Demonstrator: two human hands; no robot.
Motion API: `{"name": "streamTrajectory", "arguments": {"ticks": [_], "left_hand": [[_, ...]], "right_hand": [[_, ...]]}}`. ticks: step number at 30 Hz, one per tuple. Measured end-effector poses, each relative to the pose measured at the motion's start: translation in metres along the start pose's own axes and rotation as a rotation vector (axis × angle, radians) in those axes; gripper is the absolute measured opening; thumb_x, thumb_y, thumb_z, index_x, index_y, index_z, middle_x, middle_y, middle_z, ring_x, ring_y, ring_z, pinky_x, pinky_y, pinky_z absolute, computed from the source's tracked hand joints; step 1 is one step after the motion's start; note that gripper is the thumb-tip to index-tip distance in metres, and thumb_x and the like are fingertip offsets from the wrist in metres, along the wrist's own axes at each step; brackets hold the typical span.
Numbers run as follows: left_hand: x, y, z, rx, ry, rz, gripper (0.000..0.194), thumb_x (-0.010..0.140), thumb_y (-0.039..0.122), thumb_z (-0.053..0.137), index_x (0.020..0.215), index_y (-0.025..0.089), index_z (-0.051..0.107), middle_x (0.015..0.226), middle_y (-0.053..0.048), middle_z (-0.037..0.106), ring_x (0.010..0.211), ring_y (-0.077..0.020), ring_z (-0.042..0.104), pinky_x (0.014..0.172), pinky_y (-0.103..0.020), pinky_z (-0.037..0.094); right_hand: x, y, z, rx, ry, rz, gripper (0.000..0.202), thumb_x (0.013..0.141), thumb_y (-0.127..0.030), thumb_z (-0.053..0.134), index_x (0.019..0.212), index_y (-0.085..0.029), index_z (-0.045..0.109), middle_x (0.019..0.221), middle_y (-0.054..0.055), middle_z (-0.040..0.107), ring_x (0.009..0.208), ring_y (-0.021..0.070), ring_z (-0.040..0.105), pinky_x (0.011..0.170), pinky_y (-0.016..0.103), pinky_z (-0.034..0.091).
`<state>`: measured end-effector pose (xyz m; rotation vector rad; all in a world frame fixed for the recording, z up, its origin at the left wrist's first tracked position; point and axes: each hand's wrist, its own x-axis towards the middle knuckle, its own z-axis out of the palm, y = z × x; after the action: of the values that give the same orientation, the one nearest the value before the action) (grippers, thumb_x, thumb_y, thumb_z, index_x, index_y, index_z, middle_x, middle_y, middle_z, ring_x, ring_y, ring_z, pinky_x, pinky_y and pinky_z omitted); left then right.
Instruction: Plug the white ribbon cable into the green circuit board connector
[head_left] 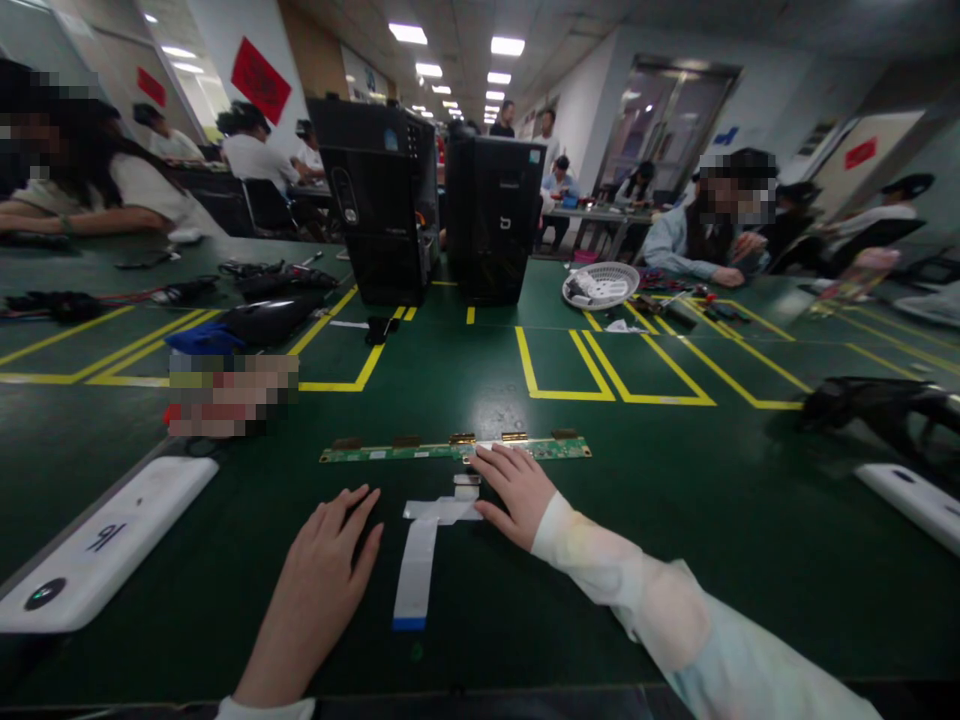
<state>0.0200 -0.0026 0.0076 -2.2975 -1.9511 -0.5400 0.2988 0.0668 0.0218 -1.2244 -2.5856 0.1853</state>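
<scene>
While R hand [516,492] lies open over PCB [397,453], L hand [321,565] is open, left of flex cable [415,570].

The person's right hand [514,490] reaches over the long green circuit board [375,454], its fingertips at the board's middle. The left hand [319,570], open and empty, lies near the front edge of the green table [600,590]. Between the hands sits a white flat ribbon cable [415,575] with a blue end pointing toward that edge. Two black computer towers [386,215] [495,220] stand toward the table's far edge, with a white basket [600,286] to their right.
</scene>
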Motion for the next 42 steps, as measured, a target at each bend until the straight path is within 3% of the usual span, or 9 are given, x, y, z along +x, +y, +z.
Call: {"name": "streamTrajectory", "arguments": {"ticks": [4, 7, 12, 16, 21, 27, 34, 42], "left_hand": [[0.000, 0.002, -0.002, 0.005, -0.007, -0.007, 0.053, 0.094, 0.046, 0.034, 0.131, 0.015, 0.057, 0.132, -0.014, 0.058, 0.124, -0.0318, 0.052, 0.105, -0.053, 0.041], [0.000, 0.003, -0.004, 0.000, -0.019, -0.011, 0.051, 0.094, 0.044, 0.036, 0.131, 0.015, 0.056, 0.133, -0.014, 0.058, 0.125, -0.0316, 0.051, 0.106, -0.052, 0.040], [0.000, 0.003, -0.005, -0.012, -0.032, -0.027, 0.050, 0.094, 0.045, 0.037, 0.131, 0.017, 0.057, 0.134, -0.013, 0.057, 0.127, -0.0317, 0.050, 0.106, -0.053, 0.041], [0.000, 0.000, -0.007, -0.039, -0.047, -0.045, 0.050, 0.094, 0.045, 0.038, 0.131, 0.018, 0.056, 0.133, -0.013, 0.057, 0.126, -0.0307, 0.051, 0.105, -0.053, 0.043], [0.008, 0.009, -0.020, -0.120, -0.119, 0.089, 0.046, 0.095, 0.042, 0.040, 0.135, 0.024, 0.052, 0.141, -0.008, 0.052, 0.131, -0.0252, 0.047, 0.107, -0.047, 0.043], [0.036, 0.048, -0.038, -0.159, -0.252, 0.384, 0.044, 0.097, 0.033, 0.040, 0.140, 0.028, 0.046, 0.148, -0.003, 0.046, 0.136, -0.0226, 0.041, 0.110, -0.044, 0.040], [0.045, 0.069, -0.017, -0.146, -0.361, 0.500, 0.046, 0.097, 0.033, 0.042, 0.142, 0.027, 0.042, 0.146, -0.005, 0.048, 0.132, -0.0234, 0.046, 0.110, -0.046, 0.039], [0.045, 0.110, -0.006, -0.160, -0.333, 0.513, 0.050, 0.094, 0.037, 0.047, 0.141, 0.020, 0.043, 0.144, -0.010, 0.050, 0.130, -0.0263, 0.047, 0.103, -0.045, 0.045]], "right_hand": [[-0.002, 0.009, -0.001, -0.008, 0.031, -0.047, 0.057, 0.095, -0.048, 0.040, 0.144, -0.019, 0.041, 0.150, 0.008, 0.041, 0.139, 0.0278, 0.030, 0.115, 0.054, 0.020], [-0.005, 0.030, -0.004, -0.024, 0.100, -0.130, 0.051, 0.096, -0.044, 0.038, 0.141, -0.020, 0.045, 0.148, 0.010, 0.042, 0.139, 0.0279, 0.030, 0.115, 0.057, 0.017], [-0.013, 0.072, -0.008, 0.030, 0.219, -0.190, 0.042, 0.098, -0.035, 0.035, 0.135, -0.020, 0.051, 0.138, 0.014, 0.052, 0.130, 0.0262, 0.044, 0.107, 0.053, 0.036], [-0.026, 0.089, -0.007, 0.042, 0.218, -0.198, 0.042, 0.099, -0.034, 0.035, 0.134, -0.017, 0.050, 0.135, 0.015, 0.053, 0.127, 0.0255, 0.046, 0.106, 0.049, 0.040], [-0.032, 0.090, -0.001, -0.017, 0.198, -0.184, 0.042, 0.098, -0.037, 0.038, 0.131, -0.016, 0.053, 0.133, 0.016, 0.054, 0.126, 0.0276, 0.047, 0.105, 0.051, 0.040], [-0.031, 0.086, 0.001, -0.042, 0.160, -0.163, 0.042, 0.096, -0.038, 0.043, 0.131, -0.017, 0.054, 0.132, 0.015, 0.054, 0.123, 0.0281, 0.047, 0.103, 0.052, 0.041], [-0.033, 0.080, -0.003, -0.057, 0.117, -0.141, 0.044, 0.095, -0.040, 0.044, 0.132, -0.018, 0.053, 0.134, 0.015, 0.053, 0.124, 0.0280, 0.046, 0.103, 0.051, 0.040], [-0.032, 0.078, -0.004, -0.035, 0.120, -0.139, 0.045, 0.095, -0.040, 0.044, 0.134, -0.019, 0.052, 0.136, 0.014, 0.051, 0.125, 0.0280, 0.044, 0.105, 0.051, 0.038]]}}
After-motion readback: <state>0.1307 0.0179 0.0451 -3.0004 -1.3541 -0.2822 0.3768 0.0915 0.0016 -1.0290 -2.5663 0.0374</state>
